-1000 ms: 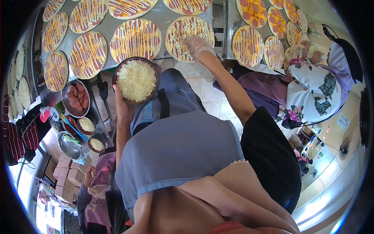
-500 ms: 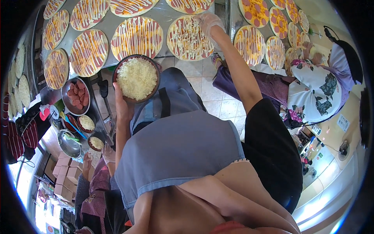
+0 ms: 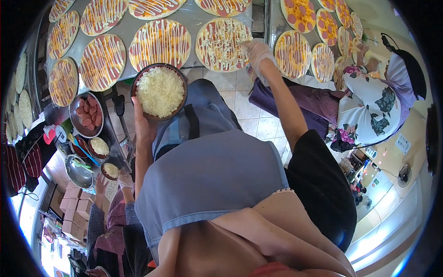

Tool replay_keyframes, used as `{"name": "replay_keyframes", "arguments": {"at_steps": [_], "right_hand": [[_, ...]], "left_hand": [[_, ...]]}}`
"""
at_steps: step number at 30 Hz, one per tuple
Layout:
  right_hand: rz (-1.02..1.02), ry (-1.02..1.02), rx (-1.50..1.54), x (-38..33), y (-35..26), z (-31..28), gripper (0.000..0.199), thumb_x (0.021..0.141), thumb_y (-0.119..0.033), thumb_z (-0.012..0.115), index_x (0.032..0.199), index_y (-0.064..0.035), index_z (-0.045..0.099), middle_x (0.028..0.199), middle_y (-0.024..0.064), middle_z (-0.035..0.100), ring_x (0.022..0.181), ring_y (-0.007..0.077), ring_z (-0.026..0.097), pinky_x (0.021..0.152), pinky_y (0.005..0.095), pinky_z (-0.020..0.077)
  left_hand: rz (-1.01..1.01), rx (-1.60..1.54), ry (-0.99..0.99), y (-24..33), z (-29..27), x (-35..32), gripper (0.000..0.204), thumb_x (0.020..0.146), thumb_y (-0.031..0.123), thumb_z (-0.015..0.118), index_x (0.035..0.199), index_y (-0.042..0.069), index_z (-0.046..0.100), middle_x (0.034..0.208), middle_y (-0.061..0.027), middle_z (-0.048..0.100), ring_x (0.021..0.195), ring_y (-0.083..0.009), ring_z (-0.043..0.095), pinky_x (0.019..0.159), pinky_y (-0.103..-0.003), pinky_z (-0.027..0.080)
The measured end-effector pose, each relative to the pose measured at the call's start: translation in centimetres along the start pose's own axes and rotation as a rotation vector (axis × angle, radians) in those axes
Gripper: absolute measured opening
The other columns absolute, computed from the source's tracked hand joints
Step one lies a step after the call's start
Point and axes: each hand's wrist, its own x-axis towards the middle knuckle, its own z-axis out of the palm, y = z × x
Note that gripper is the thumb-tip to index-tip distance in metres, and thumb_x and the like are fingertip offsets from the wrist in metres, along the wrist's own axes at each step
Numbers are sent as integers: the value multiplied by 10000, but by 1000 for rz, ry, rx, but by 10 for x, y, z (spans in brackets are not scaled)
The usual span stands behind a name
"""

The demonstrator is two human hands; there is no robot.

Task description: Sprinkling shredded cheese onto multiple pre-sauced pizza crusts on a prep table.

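Head view: the bowl of grated cheese sits in front of the person's chest, just off the edge of the steel table, with the left hand cupped under its near rim, fingers closed on it. The gloved right hand reaches over a striped pizza, fingers bunched together. A tray of sausage slices lies to the left; a person in a floral top works at the right.

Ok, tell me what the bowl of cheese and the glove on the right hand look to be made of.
Bowl: probably metal or enamel, judging by its thin, dark brown rim, though that is uncertain. Glove: thin clear plastic, since it looks wrinkled, glossy and see-through over the right hand.
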Motion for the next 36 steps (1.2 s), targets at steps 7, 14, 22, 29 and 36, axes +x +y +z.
{"name": "replay_keyframes", "arguments": {"at_steps": [7,14,22,29,36], "right_hand": [[146,203,207,-28,-37,6,168,846,-166,542,986,-131,628,952,143,632,819,296,631,710,374,523],[-144,185,947,-83,-122,-71,306,867,-285,594,1099,-86,623,984,150,623,888,227,614,760,314,484],[-261,170,285,-68,-212,-77,338,827,-157,583,1154,-83,544,1206,148,510,1106,331,494,949,350,424],[-201,89,408,-58,-226,-89,230,803,-94,560,1032,-65,562,1061,165,545,984,315,569,829,380,473],[-116,152,378,-39,-244,-102,181,793,-134,582,967,-85,594,984,138,597,916,311,601,785,389,485]], "left_hand": [[-13,20,-58,2,9,3,602,967,492,293,1359,36,329,1350,-121,431,1233,-237,431,1032,-376,338],[-55,60,-140,0,18,20,589,962,482,336,1351,40,343,1337,-121,446,1210,-234,459,1017,-379,366],[-106,96,-184,-5,27,39,522,964,417,411,1301,18,391,1239,-102,500,1127,-193,492,955,-345,403],[-190,88,-302,15,14,49,517,962,421,413,1296,26,400,1249,-83,497,1135,-180,490,966,-339,397],[-198,116,-395,59,20,71,540,958,441,404,1311,34,375,1258,-90,491,1155,-197,489,982,-350,403]]}}
